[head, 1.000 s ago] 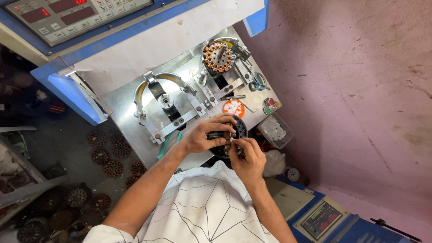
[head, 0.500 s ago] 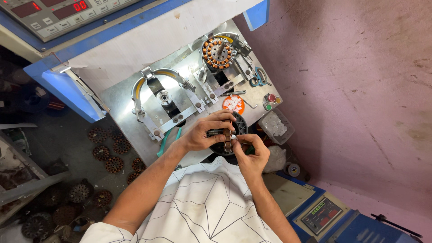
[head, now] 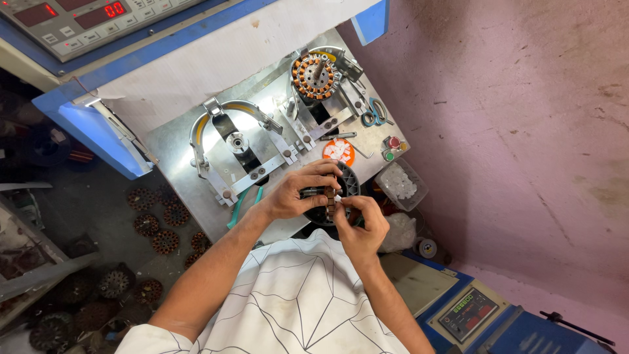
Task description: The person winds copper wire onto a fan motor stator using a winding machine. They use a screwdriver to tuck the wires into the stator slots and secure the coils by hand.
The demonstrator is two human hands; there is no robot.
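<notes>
left hand: your left hand [head: 298,196] is curled around the top and left side of one dark round stator core [head: 334,193], fingers closed on it.
right hand: your right hand [head: 362,223] comes up from below, thumb and fingertips pinched narrow on a small pale piece at the core's lower rim; i cannot tell exactly what that piece is.
stator core: one, held between your two hands at the front edge of the metal bench [head: 177,151], just below the orange dish [head: 339,151].
wound stator: one, with copper coils, sitting on the right-hand fixture [head: 314,75] at the back of the bench, well apart from your hands.
empty fixture: one curved winding fixture [head: 229,141] with a bare hub, to the left of the wound stator.
orange dish: one, holding small white pieces, touching distance above the core.
clear tub: one clear tub [head: 403,183] of white pieces, just off the bench's right edge.
scissors: one pair [head: 375,113], blue-handled, lying at the bench's right side.
buttons: two, one red button [head: 394,141] and one green button [head: 389,156], near the right corner.
floor stators: at least six loose stators on the floor [head: 154,219] to your left; more lie in shadow, too dark to count.
control panels: two, one at top left [head: 78,16] with red digits, one at bottom right [head: 466,311].
</notes>
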